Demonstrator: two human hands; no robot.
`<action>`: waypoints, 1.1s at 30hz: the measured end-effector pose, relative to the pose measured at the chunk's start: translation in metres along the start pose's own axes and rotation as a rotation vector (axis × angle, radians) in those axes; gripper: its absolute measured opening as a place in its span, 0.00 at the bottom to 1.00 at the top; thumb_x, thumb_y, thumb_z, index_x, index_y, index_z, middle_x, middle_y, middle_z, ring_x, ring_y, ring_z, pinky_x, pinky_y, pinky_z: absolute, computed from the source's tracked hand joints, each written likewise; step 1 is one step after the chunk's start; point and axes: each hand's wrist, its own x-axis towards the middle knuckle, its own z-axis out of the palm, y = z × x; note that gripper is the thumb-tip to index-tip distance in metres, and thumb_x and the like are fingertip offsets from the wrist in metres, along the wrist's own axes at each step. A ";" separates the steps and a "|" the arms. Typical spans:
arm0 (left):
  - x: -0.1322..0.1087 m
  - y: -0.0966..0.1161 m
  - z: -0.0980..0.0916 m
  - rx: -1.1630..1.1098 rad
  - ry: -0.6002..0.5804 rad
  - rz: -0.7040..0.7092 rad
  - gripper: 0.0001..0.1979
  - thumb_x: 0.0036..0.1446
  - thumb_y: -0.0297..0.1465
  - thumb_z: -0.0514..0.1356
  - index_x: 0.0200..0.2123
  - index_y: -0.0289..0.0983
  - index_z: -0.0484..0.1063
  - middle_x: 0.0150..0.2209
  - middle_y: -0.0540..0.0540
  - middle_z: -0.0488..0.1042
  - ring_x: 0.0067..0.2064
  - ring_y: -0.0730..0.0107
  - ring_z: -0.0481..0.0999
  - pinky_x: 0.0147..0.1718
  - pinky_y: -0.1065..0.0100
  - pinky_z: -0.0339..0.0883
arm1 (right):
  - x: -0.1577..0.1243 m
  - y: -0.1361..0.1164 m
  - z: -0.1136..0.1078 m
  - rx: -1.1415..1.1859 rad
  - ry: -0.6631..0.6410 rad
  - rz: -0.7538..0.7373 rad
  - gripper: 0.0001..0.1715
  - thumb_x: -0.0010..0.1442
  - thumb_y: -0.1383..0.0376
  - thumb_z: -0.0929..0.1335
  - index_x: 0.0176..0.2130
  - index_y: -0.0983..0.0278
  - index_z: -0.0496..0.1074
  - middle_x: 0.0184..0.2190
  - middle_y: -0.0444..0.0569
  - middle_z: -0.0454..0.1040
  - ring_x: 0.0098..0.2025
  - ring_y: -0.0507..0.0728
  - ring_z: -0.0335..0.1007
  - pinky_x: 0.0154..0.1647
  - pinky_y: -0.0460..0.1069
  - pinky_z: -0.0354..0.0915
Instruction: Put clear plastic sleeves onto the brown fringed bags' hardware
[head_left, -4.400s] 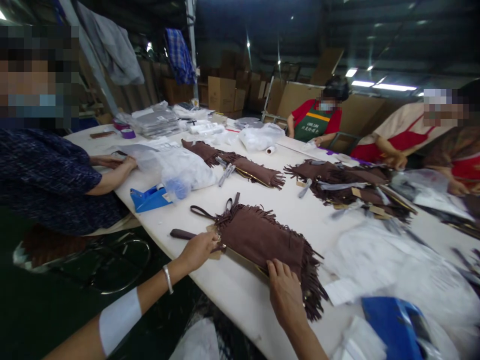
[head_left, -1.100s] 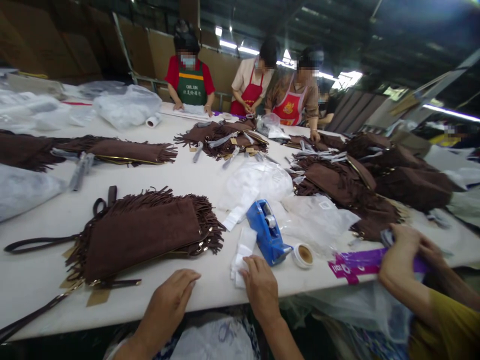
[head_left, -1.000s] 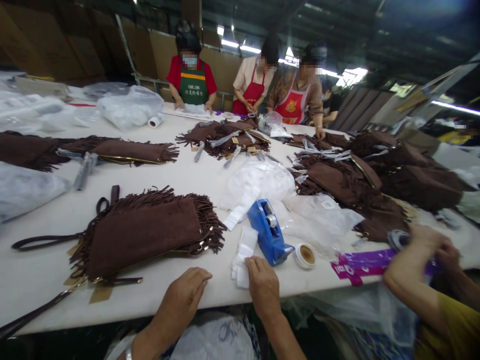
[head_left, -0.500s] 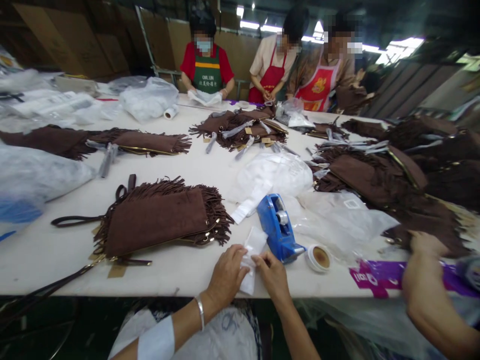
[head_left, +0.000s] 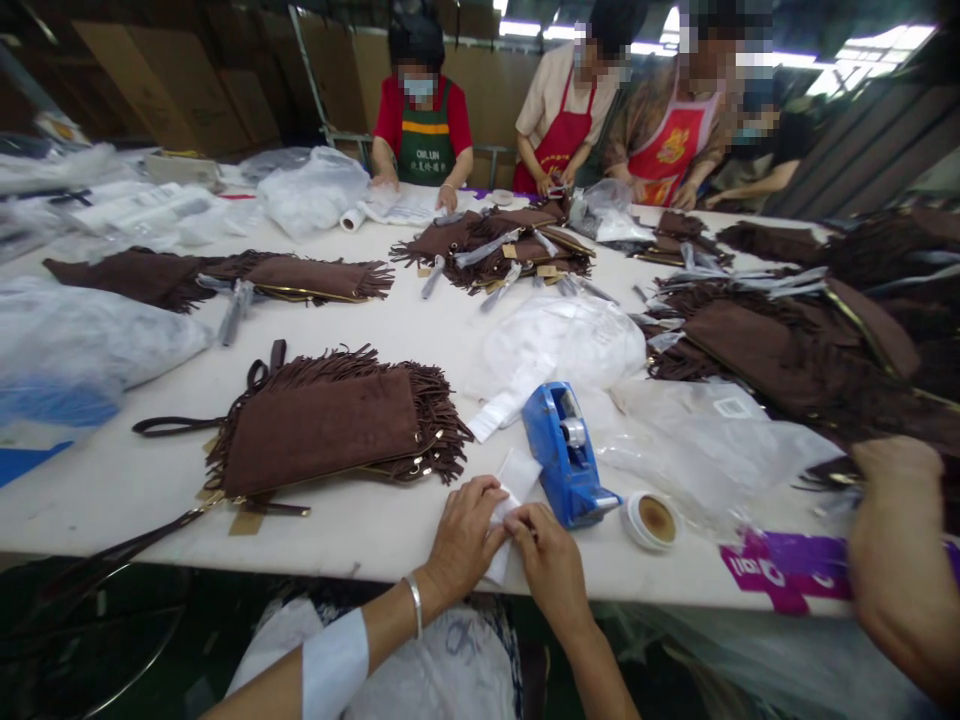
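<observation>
My left hand (head_left: 466, 532) and my right hand (head_left: 546, 555) come together at the table's front edge. Between them is a narrow white strip of thin packing material (head_left: 519, 474), and the fingers of both hands are closed on it. Its far end lies on the table past my fingertips. Just right of it stands a blue tape dispenser (head_left: 556, 460), with a small round tub of brown paste (head_left: 651, 521) beside that. To the left lies a brown fringed clutch bag (head_left: 322, 430) with strap loops and a gold zip.
More brown fringed bags (head_left: 487, 245) are piled across the table and at the right. Clear plastic bags (head_left: 720, 430) lie behind the dispenser. A co-worker's arm (head_left: 900, 530) reaches in from the right, over purple tape (head_left: 787, 568). Several people stand across the table.
The camera view has shifted slightly. My fingers have drawn closer together on the white strip. The co-worker's hand at right has pulled nearer the table's front edge.
</observation>
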 end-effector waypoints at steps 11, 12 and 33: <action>0.022 -0.008 0.001 -0.082 -0.059 -0.052 0.20 0.52 0.24 0.60 0.49 0.41 0.69 0.52 0.43 0.66 0.53 0.56 0.65 0.52 0.55 0.59 | -0.045 -0.051 -0.039 0.082 -0.169 -0.112 0.12 0.67 0.63 0.60 0.34 0.60 0.69 0.30 0.47 0.69 0.32 0.55 0.66 0.33 0.47 0.61; 0.024 -0.009 -0.005 -0.146 -0.082 -0.054 0.21 0.51 0.24 0.61 0.50 0.40 0.69 0.53 0.42 0.66 0.55 0.56 0.64 0.54 0.55 0.57 | -0.046 -0.056 -0.046 0.179 -0.208 -0.032 0.12 0.66 0.60 0.61 0.34 0.61 0.69 0.29 0.45 0.69 0.31 0.54 0.65 0.32 0.46 0.60; -0.110 -0.051 -0.142 -0.855 0.116 -0.643 0.13 0.49 0.38 0.65 0.24 0.35 0.70 0.22 0.50 0.71 0.25 0.71 0.68 0.26 0.72 0.58 | -0.005 -0.122 0.071 0.629 -0.411 0.337 0.18 0.56 0.50 0.69 0.32 0.63 0.70 0.21 0.41 0.68 0.24 0.51 0.60 0.26 0.44 0.56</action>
